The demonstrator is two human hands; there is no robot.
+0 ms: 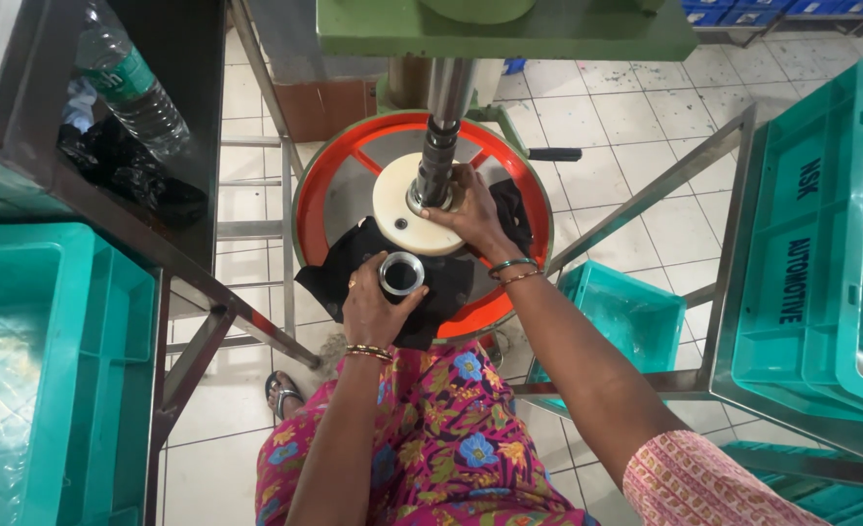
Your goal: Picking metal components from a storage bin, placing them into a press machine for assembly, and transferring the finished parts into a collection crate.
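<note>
Your left hand [375, 304] is curled around a short metal ring [401, 274], fingers and thumb closed on its outer wall with the open bore facing up at you. It sits over the black cloth [354, 268] draped on the near-left part of the round press table [326, 175] with the orange rim, just beside the cream disc [402, 209]. The wrist is bent slightly back, bangles at the cuff, forearm running straight down toward your lap.

Your right hand [470, 209] reaches further in, palm down on the cream disc, fingertips pressed at the base of the steel spindle [441, 146] where a second metal part seems to sit; whether the fingers grip that part or only steady it, you cannot tell. That arm comes in diagonally from the lower right.

Room is tight. The green press head [548, 34] hangs straight above the spindle. On your left, a dark steel frame [159, 248] edges close to the table, with a teal crate [71, 370] beyond it and a water bottle [130, 83] above. On your right, another steel rail [646, 200] angles past your forearm, carrying 1 large teal crate [821, 263]; a smaller one [626, 317] sits lower, under your right arm. Open tiled floor [636, 117] shows behind the table.
</note>
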